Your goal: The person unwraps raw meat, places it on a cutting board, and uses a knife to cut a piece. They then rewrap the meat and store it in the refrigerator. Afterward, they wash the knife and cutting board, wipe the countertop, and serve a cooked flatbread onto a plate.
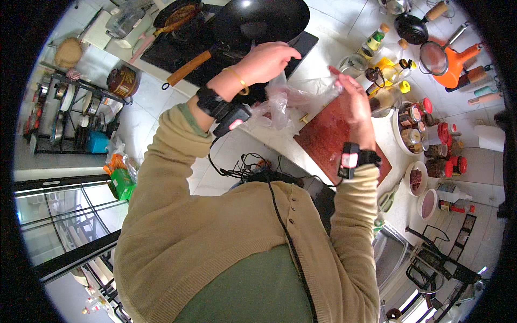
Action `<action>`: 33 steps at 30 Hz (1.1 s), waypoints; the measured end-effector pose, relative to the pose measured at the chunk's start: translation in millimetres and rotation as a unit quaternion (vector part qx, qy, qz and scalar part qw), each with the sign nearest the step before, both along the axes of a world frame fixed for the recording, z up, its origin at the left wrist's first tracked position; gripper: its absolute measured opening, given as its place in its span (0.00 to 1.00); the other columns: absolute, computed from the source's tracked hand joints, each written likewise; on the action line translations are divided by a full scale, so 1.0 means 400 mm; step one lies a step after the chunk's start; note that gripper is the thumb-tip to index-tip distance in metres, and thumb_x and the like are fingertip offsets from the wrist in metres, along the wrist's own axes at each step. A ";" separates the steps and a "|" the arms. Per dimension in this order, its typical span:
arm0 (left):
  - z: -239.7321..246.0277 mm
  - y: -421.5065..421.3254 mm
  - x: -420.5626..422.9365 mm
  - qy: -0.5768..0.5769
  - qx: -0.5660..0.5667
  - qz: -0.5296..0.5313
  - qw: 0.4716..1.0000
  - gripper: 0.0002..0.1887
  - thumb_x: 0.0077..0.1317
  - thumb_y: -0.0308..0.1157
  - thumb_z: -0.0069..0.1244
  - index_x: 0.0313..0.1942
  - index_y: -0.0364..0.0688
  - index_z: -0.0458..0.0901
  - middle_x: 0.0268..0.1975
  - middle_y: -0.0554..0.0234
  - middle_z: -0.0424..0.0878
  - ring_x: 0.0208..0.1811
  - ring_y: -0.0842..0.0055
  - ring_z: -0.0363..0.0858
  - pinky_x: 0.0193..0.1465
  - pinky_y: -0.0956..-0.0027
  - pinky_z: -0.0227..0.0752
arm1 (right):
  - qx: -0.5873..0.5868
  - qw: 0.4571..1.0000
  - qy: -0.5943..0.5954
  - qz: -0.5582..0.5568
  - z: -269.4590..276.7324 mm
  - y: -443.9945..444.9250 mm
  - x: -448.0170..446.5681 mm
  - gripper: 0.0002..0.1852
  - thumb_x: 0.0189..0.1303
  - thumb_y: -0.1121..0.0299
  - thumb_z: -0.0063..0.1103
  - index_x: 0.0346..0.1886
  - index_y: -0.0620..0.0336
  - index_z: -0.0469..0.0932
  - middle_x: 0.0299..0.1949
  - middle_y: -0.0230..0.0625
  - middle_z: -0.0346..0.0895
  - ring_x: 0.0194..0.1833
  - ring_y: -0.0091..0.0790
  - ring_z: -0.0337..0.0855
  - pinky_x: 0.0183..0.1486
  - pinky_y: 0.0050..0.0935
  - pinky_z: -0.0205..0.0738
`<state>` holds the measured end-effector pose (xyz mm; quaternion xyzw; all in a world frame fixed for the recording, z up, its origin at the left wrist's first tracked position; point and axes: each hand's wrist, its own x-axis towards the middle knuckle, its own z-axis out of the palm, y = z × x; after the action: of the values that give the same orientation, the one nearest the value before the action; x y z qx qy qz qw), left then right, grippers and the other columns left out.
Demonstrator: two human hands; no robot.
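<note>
A clear, crumpled plastic bag stretches between my hands over the counter's front edge. My left hand, with a gold bracelet at the wrist, has its fingers curled down on the bag beside a black wok. The bag's other end meets the fingertips of my right hand, which is blurred and seems to pinch it. Below my right hand lies a reddish-brown cutting board with a wet-looking surface. A small brass-coloured piece shows between bag and board. What the bag holds cannot be made out.
A wooden pan handle juts past the black cooktop. Oil bottles and a tray of lidded jars line the wall. Two bowls and green-handled scissors are right of the board. Black cables hang before my waist.
</note>
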<state>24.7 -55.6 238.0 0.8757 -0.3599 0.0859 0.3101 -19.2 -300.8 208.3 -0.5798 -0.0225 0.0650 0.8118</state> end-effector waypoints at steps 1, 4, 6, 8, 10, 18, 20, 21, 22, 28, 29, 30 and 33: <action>0.008 -0.021 0.007 -0.014 -0.010 -0.022 1.000 0.12 0.53 0.22 0.47 0.40 0.42 0.77 0.32 0.56 0.76 0.36 0.61 0.76 0.39 0.64 0.71 | 0.108 0.994 0.004 -0.011 -0.010 0.027 0.015 0.07 0.58 0.69 0.52 0.38 0.59 0.77 0.38 0.32 0.76 0.46 0.26 0.73 0.48 0.23 0.64; 0.029 -0.080 0.011 0.005 0.027 -0.032 0.999 0.13 0.52 0.21 0.46 0.39 0.43 0.76 0.33 0.57 0.75 0.38 0.61 0.75 0.41 0.65 0.69 | -0.073 0.988 -0.133 0.027 -0.049 0.104 0.032 0.18 0.56 0.71 0.53 0.52 0.55 0.69 0.39 0.32 0.76 0.43 0.28 0.74 0.45 0.26 0.68; 0.042 -0.107 0.008 0.029 -0.009 -0.077 0.997 0.12 0.53 0.23 0.44 0.38 0.43 0.77 0.34 0.56 0.76 0.38 0.61 0.76 0.40 0.64 0.70 | -0.337 0.920 -0.198 0.033 -0.069 0.139 0.039 0.14 0.56 0.64 0.54 0.46 0.55 0.74 0.32 0.34 0.76 0.36 0.27 0.75 0.40 0.26 0.69; 0.051 -0.111 0.009 0.084 0.001 -0.128 0.988 0.12 0.54 0.23 0.43 0.39 0.43 0.78 0.37 0.55 0.76 0.41 0.62 0.77 0.42 0.65 0.70 | -0.439 0.874 -0.208 0.029 -0.078 0.151 0.046 0.14 0.58 0.58 0.52 0.41 0.55 0.76 0.24 0.33 0.73 0.29 0.26 0.73 0.35 0.24 0.68; 0.049 -0.104 0.012 0.090 0.002 -0.032 0.995 0.13 0.54 0.23 0.43 0.41 0.41 0.77 0.40 0.55 0.76 0.41 0.62 0.76 0.42 0.65 0.70 | -0.338 0.932 -0.131 0.030 -0.078 0.150 0.051 0.17 0.61 0.53 0.48 0.36 0.56 0.77 0.17 0.31 0.68 0.22 0.25 0.69 0.29 0.23 0.66; -0.039 -0.081 0.024 0.046 0.053 -0.024 0.997 0.07 0.54 0.27 0.47 0.34 0.39 0.79 0.30 0.52 0.80 0.35 0.58 0.79 0.37 0.62 0.72 | -0.138 0.984 0.072 0.085 -0.066 0.136 0.018 0.23 0.66 0.50 0.36 0.30 0.59 0.72 0.18 0.29 0.68 0.17 0.22 0.65 0.22 0.22 0.62; -0.044 -0.063 0.034 0.032 -0.012 -0.026 0.999 0.03 0.54 0.26 0.48 0.28 0.38 0.78 0.27 0.53 0.79 0.29 0.63 0.80 0.33 0.65 0.72 | -0.055 0.986 0.145 0.061 -0.066 0.128 0.021 0.20 0.66 0.52 0.38 0.31 0.59 0.73 0.21 0.30 0.73 0.20 0.23 0.69 0.25 0.21 0.65; -0.043 -0.052 0.039 0.122 -0.037 -0.054 0.990 0.03 0.54 0.25 0.50 0.30 0.37 0.77 0.26 0.58 0.80 0.29 0.70 0.80 0.33 0.70 0.71 | -0.035 0.988 0.133 0.070 -0.067 0.123 0.026 0.18 0.65 0.55 0.41 0.31 0.60 0.73 0.23 0.31 0.74 0.22 0.23 0.70 0.27 0.20 0.66; -0.042 -0.040 0.046 0.261 -0.053 -0.123 0.956 0.04 0.54 0.24 0.50 0.31 0.36 0.77 0.28 0.60 0.80 0.32 0.73 0.80 0.35 0.72 0.71 | -0.015 0.989 0.120 0.080 -0.067 0.113 0.032 0.16 0.64 0.57 0.43 0.32 0.60 0.74 0.25 0.32 0.75 0.24 0.23 0.72 0.29 0.20 0.68; -0.072 -0.063 0.077 0.267 -0.135 -0.154 0.942 0.15 0.50 0.15 0.37 0.38 0.34 0.75 0.40 0.63 0.79 0.44 0.75 0.76 0.46 0.73 0.69 | -0.213 0.953 -0.093 0.195 -0.068 0.074 0.054 0.06 0.53 0.69 0.57 0.33 0.59 0.75 0.30 0.32 0.78 0.31 0.30 0.78 0.35 0.27 0.72; -0.082 -0.083 0.083 0.342 -0.043 -0.221 0.912 0.16 0.53 0.18 0.37 0.42 0.36 0.73 0.40 0.61 0.80 0.44 0.76 0.77 0.40 0.73 0.70 | -0.332 0.922 -0.145 0.138 -0.067 0.076 0.051 0.07 0.51 0.69 0.57 0.33 0.58 0.74 0.30 0.33 0.77 0.30 0.33 0.79 0.33 0.30 0.72; -0.093 -0.094 0.083 0.412 -0.007 -0.174 0.894 0.16 0.54 0.19 0.36 0.43 0.36 0.72 0.37 0.63 0.80 0.40 0.77 0.78 0.35 0.75 0.69 | -0.445 0.870 -0.201 0.072 -0.067 0.081 0.047 0.08 0.49 0.70 0.57 0.34 0.56 0.73 0.30 0.34 0.76 0.29 0.36 0.79 0.31 0.33 0.73; -0.113 -0.112 0.094 0.463 0.041 -0.125 0.877 0.14 0.58 0.23 0.36 0.45 0.37 0.69 0.32 0.66 0.81 0.27 0.81 0.79 0.23 0.80 0.65 | -0.657 0.683 -0.309 -0.079 -0.066 0.100 0.035 0.11 0.44 0.70 0.57 0.34 0.52 0.71 0.30 0.35 0.74 0.27 0.42 0.79 0.28 0.38 0.74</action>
<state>62.3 -100.6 192.8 0.7752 -0.2851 -0.3834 0.4132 -5.4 -260.9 182.0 -0.9514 -0.1772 -0.1842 0.1715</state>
